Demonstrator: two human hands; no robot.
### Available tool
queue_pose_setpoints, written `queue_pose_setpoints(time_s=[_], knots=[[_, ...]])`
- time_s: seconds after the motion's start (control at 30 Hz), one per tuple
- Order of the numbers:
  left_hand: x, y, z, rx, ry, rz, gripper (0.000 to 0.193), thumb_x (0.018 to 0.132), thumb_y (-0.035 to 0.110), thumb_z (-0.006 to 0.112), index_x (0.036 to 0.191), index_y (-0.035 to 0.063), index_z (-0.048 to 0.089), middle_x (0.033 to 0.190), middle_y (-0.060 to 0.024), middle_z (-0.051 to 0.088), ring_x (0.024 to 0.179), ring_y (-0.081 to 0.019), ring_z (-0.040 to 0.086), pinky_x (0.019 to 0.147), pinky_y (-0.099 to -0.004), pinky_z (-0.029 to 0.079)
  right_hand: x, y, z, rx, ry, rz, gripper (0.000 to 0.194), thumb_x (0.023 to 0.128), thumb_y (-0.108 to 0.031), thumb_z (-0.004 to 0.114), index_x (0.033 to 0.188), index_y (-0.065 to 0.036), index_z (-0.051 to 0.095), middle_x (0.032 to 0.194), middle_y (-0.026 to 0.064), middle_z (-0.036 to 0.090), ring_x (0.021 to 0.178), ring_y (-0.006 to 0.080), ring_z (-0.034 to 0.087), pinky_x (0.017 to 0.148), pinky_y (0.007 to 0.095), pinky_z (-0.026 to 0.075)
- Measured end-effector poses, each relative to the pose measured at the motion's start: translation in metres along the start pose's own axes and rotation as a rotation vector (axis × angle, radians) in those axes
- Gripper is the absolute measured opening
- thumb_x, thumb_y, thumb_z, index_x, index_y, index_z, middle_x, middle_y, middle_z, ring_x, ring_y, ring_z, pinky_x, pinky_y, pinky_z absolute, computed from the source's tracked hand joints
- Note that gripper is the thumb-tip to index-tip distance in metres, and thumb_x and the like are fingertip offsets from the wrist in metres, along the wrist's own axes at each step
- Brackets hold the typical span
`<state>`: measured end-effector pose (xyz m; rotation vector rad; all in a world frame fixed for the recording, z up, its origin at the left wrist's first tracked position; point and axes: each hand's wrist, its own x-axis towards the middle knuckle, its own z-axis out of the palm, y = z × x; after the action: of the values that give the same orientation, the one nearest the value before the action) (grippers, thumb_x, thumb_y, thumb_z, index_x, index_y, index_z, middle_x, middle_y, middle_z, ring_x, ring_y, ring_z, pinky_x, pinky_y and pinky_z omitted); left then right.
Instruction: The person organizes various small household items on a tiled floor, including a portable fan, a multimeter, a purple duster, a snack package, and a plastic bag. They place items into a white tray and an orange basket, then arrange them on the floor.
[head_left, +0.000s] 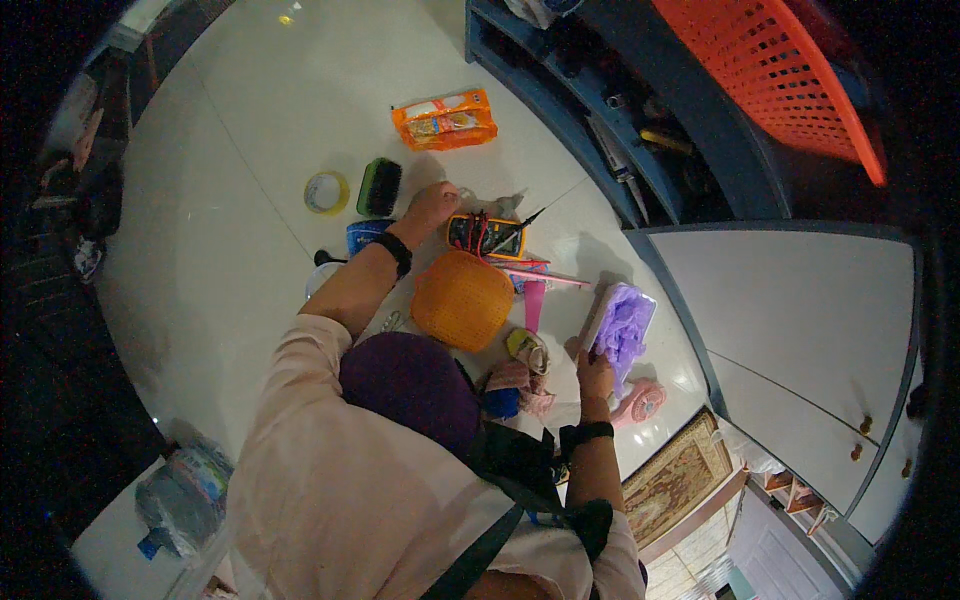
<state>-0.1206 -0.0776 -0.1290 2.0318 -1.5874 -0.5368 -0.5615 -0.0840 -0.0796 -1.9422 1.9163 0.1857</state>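
My left hand is over the floor beside a yellow multimeter with red and black test leads. Its fingers look curled; whether anything is between them cannot be made out. My right hand grips the near end of a white container with crumpled purple plastic in it. A pink handheld fan lies close to that hand. Between my arms are an orange woven pouch, a pink flat-handled item and a bundle of pinkish cloth.
A green-backed brush, a tape roll, a blue packet and an orange wipes-like packet lie on the tile floor. A dark shelf unit with an orange basket and white cabinet doors stand to the right.
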Motion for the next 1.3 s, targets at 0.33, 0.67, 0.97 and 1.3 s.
queue_pose_setpoints(time_s=[0.33, 0.67, 0.97, 1.3], knots=[[-0.007, 0.024, 0.006, -0.823, -0.491, -0.447, 0.058, 0.067, 0.041, 0.069, 0.105, -0.0007, 0.055, 0.087, -0.0113, 0.061, 0.082, -0.0219, 0.058, 0.072, -0.0345, 0.046, 0.006, 0.008, 0.004, 0.038, -0.095, 0.017, 0.046, 0.075, -0.042, 0.055, 0.092, 0.001, 0.057, 0.080, 0.0219, 0.062, 0.077, 0.0391, 0.060, 0.068, 0.0448, 0.048], [0.002, 0.070, -0.013, -0.542, -0.710, -0.424, 0.062, 0.063, 0.040, 0.072, 0.107, 0.0013, 0.054, 0.096, -0.0115, 0.058, 0.078, -0.0203, 0.056, 0.065, -0.0328, 0.045, 0.005, 0.003, 0.002, 0.001, -0.063, 0.017, 0.047, 0.073, -0.043, 0.056, 0.093, 0.000, 0.057, 0.079, 0.0224, 0.062, 0.078, 0.0400, 0.059, 0.069, 0.0457, 0.047], [-0.013, 0.077, -0.010, -0.485, -0.703, -0.274, 0.046, 0.068, 0.029, 0.067, 0.101, -0.0009, 0.056, 0.098, -0.0108, 0.060, 0.091, -0.0222, 0.055, 0.077, -0.0336, 0.043, -0.004, -0.009, -0.010, 0.049, -0.047, 0.011, 0.047, 0.076, -0.042, 0.055, 0.090, 0.003, 0.055, 0.079, 0.0235, 0.061, 0.078, 0.0407, 0.059, 0.068, 0.0472, 0.046], [-0.027, 0.082, -0.079, -0.144, -0.052, -0.105, 0.035, 0.068, 0.017, 0.060, 0.098, -0.0015, 0.056, 0.083, -0.0232, 0.059, 0.079, -0.0368, 0.057, 0.068, -0.0391, 0.047, -0.002, -0.002, -0.004, 0.118, -0.043, -0.060, 0.049, 0.076, -0.044, 0.054, 0.089, 0.003, 0.059, 0.080, 0.0237, 0.061, 0.078, 0.0401, 0.059, 0.069, 0.0453, 0.047]])
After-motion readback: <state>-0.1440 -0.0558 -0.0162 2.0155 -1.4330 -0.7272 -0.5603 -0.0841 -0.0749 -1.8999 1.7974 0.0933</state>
